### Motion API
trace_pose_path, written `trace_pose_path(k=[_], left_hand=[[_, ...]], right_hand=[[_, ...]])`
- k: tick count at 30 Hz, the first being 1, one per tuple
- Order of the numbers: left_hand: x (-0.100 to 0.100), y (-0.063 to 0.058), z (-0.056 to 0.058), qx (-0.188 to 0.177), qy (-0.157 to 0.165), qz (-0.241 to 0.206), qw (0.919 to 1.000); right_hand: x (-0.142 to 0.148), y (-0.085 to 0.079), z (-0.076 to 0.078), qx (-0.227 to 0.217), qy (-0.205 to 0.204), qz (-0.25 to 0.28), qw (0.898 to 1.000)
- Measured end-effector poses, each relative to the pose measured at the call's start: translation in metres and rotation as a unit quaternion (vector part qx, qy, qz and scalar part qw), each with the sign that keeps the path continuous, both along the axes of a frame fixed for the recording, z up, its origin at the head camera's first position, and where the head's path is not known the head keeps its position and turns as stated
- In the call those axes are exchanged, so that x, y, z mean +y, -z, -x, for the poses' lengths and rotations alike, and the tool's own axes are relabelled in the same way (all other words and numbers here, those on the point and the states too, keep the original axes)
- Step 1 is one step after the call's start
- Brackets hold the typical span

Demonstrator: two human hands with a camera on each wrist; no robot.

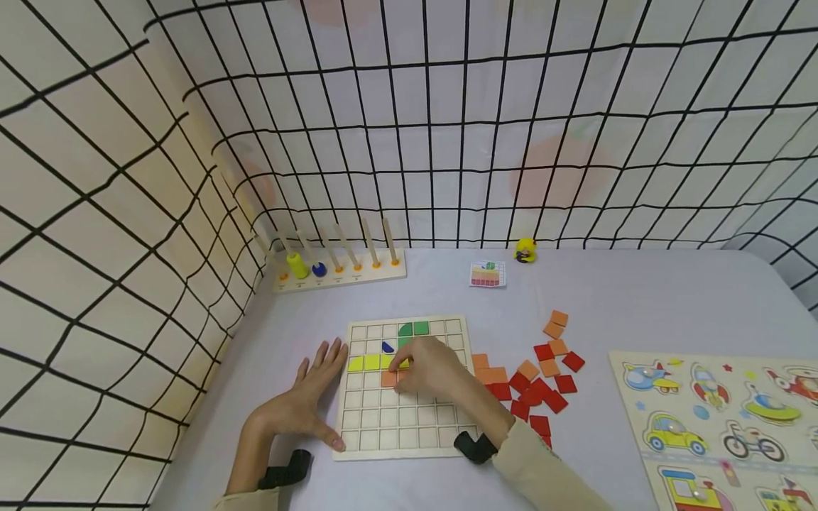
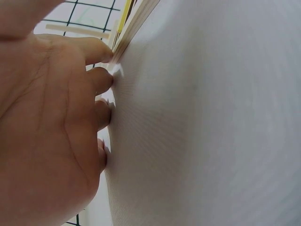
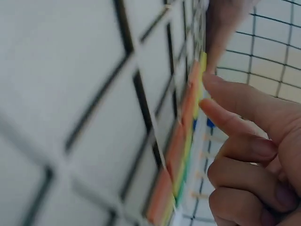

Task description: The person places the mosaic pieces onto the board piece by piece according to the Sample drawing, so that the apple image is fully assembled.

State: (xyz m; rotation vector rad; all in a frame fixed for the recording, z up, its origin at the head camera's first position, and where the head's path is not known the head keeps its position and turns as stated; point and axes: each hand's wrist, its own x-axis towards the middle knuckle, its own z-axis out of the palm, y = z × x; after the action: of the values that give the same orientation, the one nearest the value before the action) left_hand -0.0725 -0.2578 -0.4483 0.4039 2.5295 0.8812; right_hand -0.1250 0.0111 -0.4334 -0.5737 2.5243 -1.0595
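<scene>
A square wooden grid board (image 1: 371, 420) lies on the table. My left hand (image 1: 300, 404) rests with spread fingers along its left edge, the thumb near the lower corner. My right hand (image 1: 427, 369) is over the middle of the board, thumb and index fingertips apart at an orange tile (image 1: 388, 379). In the right wrist view its other fingers (image 3: 240, 174) are curled, and no tile shows between the tips. Yellow tiles (image 1: 364, 363) form a row just above the orange one. Green tiles (image 1: 420, 328) and a small blue piece (image 1: 387, 347) lie higher up. The right hand hides part of the rows.
Loose red tiles (image 1: 540, 392) and orange tiles (image 1: 491, 376) are scattered right of the board. A picture puzzle (image 1: 696, 404) lies far right. Behind stand a peg rack (image 1: 345, 277), a small pattern card (image 1: 488, 274) and a yellow figure (image 1: 525, 250). Black wire mesh (image 1: 447, 170) borders the table.
</scene>
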Motion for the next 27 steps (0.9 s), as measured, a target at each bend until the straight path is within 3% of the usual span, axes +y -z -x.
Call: trace_pose_path(k=[4, 8, 12, 15, 20, 24, 27], left_hand=[[0.002, 0.001, 0.000, -0.003, -0.003, 0.001, 1.0000], [0.002, 0.001, 0.000, -0.004, -0.002, 0.000, 1.0000], [0.002, -0.001, -0.001, -0.001, -0.002, -0.003, 1.0000], [0.001, 0.001, -0.001, -0.001, -0.002, -0.004, 1.0000], [-0.001, 0.004, -0.001, 0.002, 0.000, -0.008, 1.0000], [-0.001, 0.005, 0.000, 0.004, 0.002, -0.005, 1.0000], [-0.001, 0.003, 0.000, 0.005, 0.004, -0.010, 0.9999]], right_hand=[[0.027, -0.011, 0.005, 0.010, 0.022, 0.005, 1.000], [0.078, -0.017, 0.020, 0.005, 0.091, 0.006, 0.996], [0.138, -0.017, 0.038, -0.017, 0.195, -0.014, 0.981], [0.175, -0.016, 0.046, -0.044, 0.249, -0.054, 0.966], [0.212, -0.012, 0.049, -0.091, 0.271, -0.114, 0.951], [0.219, -0.006, 0.051, -0.113, 0.268, -0.118, 0.949], [0.218, 0.000, 0.053, -0.112, 0.255, -0.113, 0.954]])
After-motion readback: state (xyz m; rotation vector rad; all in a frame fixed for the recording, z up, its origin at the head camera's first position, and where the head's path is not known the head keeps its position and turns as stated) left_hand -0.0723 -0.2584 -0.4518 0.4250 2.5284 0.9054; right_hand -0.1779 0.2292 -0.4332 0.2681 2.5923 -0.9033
